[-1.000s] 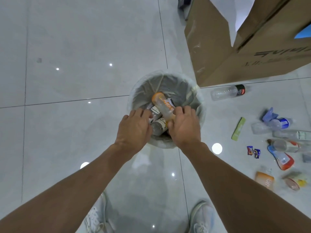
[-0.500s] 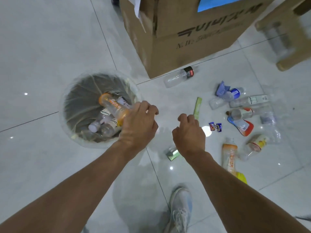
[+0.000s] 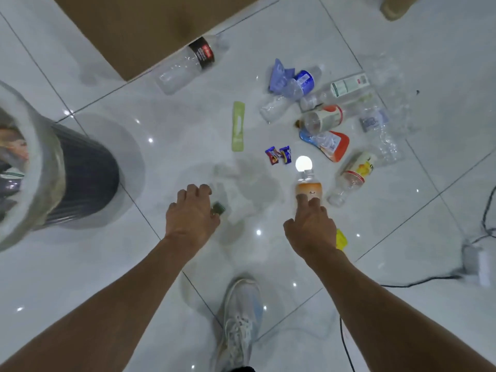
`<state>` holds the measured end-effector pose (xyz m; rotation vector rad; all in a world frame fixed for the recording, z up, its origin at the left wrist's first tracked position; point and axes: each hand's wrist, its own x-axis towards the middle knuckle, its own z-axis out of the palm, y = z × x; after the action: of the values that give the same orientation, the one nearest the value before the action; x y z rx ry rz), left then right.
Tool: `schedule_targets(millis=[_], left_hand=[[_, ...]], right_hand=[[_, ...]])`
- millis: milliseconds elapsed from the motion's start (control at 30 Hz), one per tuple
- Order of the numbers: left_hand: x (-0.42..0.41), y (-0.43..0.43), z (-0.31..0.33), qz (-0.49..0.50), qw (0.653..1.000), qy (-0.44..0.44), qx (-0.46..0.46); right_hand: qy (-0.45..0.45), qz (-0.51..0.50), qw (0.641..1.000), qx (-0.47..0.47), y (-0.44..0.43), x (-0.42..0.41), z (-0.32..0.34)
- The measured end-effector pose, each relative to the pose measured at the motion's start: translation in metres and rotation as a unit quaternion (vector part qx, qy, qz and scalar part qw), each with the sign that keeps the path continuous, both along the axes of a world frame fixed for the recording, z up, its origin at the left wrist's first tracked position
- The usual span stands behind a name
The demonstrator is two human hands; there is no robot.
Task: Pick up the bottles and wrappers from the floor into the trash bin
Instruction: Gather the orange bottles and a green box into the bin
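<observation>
ok, right hand (image 3: pixel 311 221) is reaching down onto the orange bottle (image 3: pixel 308 187), which is lying on the floor (image 3: pixel 80 264) with its neck pointing away. fingertips are touching its label, thumb is sticking out sideways, fingers aren't wrapping round it. left hand (image 3: pixel 192 213) is hanging low with fingers curled; a small green wrapper (image 3: pixel 218 209) is sitting right at its fingertips, can't tell if it's pinching it. trash bin (image 3: pixel 86 178) is standing at the left, well apart from both hands, with bottles lying inside. bottle pile (image 3: pixel 322 120) is lying beyond the right hand, with a long green wrapper (image 3: pixel 238 126) and candy wrappers (image 3: pixel 279 154) lying near it. yellow wrapper (image 3: pixel 341 238) is showing just beside the right wrist.
</observation>
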<state>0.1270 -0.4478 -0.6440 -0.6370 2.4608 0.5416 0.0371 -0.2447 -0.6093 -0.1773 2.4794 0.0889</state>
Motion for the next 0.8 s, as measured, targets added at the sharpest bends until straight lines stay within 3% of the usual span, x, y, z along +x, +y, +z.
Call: schedule_targets(millis=[300,533,700,800], left_hand=[[0.0,0.033,-0.092,0.039,0.993,-0.102,-0.041],[0.004,0.034,-0.104,0.042,0.999,-0.012,0.01],[-0.003,0.043,-0.093,0.055,0.996,0.034,0.055],[0.001,0.042,-0.094,0.065,0.996,0.044,0.053]], right_hand=[[0.032,0.001,0.999,-0.015,0.032,-0.03,-0.076],[0.037,-0.02,0.999,0.002,0.049,-0.042,-0.099],[-0.024,-0.118,0.993,-0.001,0.053,-0.044,-0.117],[-0.015,-0.156,0.987,-0.025,0.054,-0.038,-0.127]])
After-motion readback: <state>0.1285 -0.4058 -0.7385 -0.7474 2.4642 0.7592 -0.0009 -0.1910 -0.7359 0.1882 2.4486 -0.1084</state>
